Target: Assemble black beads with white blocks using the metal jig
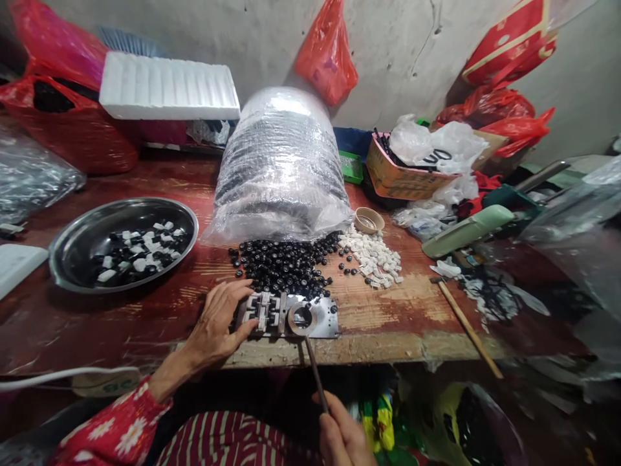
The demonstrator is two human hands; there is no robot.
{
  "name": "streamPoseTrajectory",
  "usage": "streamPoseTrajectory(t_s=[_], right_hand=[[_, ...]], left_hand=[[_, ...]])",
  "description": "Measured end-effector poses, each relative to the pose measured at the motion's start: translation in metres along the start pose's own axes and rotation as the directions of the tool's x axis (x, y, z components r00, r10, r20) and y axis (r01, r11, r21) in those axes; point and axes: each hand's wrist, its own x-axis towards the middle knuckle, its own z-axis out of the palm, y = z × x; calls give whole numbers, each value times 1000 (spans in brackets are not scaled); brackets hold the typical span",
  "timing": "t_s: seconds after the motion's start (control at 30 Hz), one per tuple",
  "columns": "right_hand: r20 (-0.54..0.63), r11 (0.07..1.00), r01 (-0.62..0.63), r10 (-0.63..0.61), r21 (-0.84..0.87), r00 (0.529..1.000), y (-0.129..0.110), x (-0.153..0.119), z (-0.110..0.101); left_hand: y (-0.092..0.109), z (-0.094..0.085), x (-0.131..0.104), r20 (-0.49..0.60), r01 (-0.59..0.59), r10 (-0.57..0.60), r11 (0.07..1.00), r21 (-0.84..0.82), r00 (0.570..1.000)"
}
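Observation:
At the table's front edge lies a metal fixture with white pieces in its slots. My left hand rests on the fixture's left side, thumb and fingers spread apart across it. My right hand, below the table edge, grips a dark rod. The rod's upper end meets a round ring on the metal plate right of the fixture. Just behind the plate is a pile of small black round parts. White parts are heaped to its right.
A steel bowl of black and white parts stands at the left. Behind the piles sits a large plastic-wrapped bundle. A hammer and green object lie right, near a filled box.

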Motion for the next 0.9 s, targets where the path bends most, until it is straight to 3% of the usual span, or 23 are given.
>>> streamPoseTrajectory(t_s=[0.07, 0.13, 0.23, 0.3, 0.4, 0.53, 0.63, 0.77, 0.9], right_hand=[[69, 950, 132, -117, -282, 991, -3, 7, -35], [152, 839, 273, -227, -471, 962, -10, 19, -69], [197, 673, 301, -229, -675, 953, -26, 44, -107], [171, 579, 272, -223, -769, 960, -40, 65, -120], [100, 533, 251, -295, -808, 950, -62, 100, -119], [84, 608, 267, -311, -748, 947, -87, 146, -97], [77, 650, 227, -251, -725, 965, -97, 171, -81], [87, 665, 190, -185, -722, 979, -101, 188, -72], [70, 640, 218, -249, -737, 966, -101, 188, -70]], left_hand=[[1, -7, 5, 25, -49, 50, 998, -36, 998], [3, -10, 11, 54, -100, 103, 994, -52, 993], [5, -10, 18, 115, -128, 134, 990, -59, 984], [6, -9, 22, 151, -140, 148, 988, -65, 977], [5, -7, 26, 150, -170, 183, 981, -92, 972], [1, -2, 30, 125, -201, 220, 968, -150, 967], [-2, 2, 32, 122, -195, 222, 960, -200, 967], [-6, 5, 31, 110, -184, 215, 953, -240, 970], [-5, 6, 28, 98, -164, 192, 957, -238, 977]])
